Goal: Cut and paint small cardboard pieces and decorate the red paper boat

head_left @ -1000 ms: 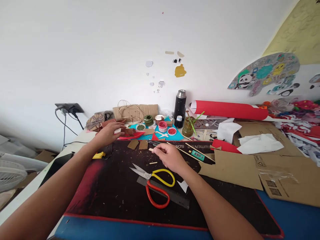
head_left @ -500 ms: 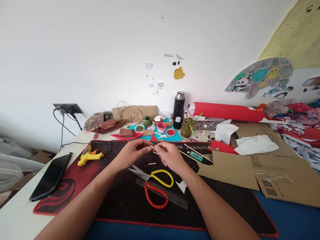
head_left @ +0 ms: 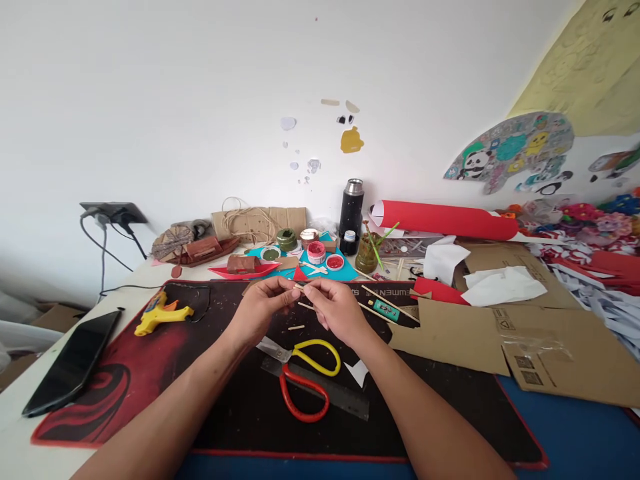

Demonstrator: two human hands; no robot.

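Left hand (head_left: pixel 260 305): raised over the dark mat (head_left: pixel 150 373), fingertips pinched on one end of a thin wooden stick (head_left: pixel 299 288).
Right hand (head_left: pixel 336 308): opposite the left, fingertips pinched on the other end of the same stick; both hands close together, the stick bridging them above the mat.
Loose stick pieces: one short piece (head_left: pixel 296 327) on the mat just below the hands; a longer one (head_left: pixel 306 306) lies partly behind the right hand.
Scissors (head_left: pixel 305 373): yellow and red handles, lying on the mat directly below the hands, across a dark ruler (head_left: pixel 350 402).
White paper scrap (head_left: pixel 358 372): on the mat, just right of the scissors.
Glue gun (head_left: pixel 161 311): yellow, at the left edge of the mat, well apart from the hands.
Phone (head_left: pixel 73 363): dark, flat on the worktop (head_left: pixel 20 443), far left.
Cardboard sheets (head_left: pixel 500 333): right of the mat.
Paint pots (head_left: pixel 316 251): at the rear, near a black flask (head_left: pixel 351 207) and a red paper roll (head_left: pixel 445 219).
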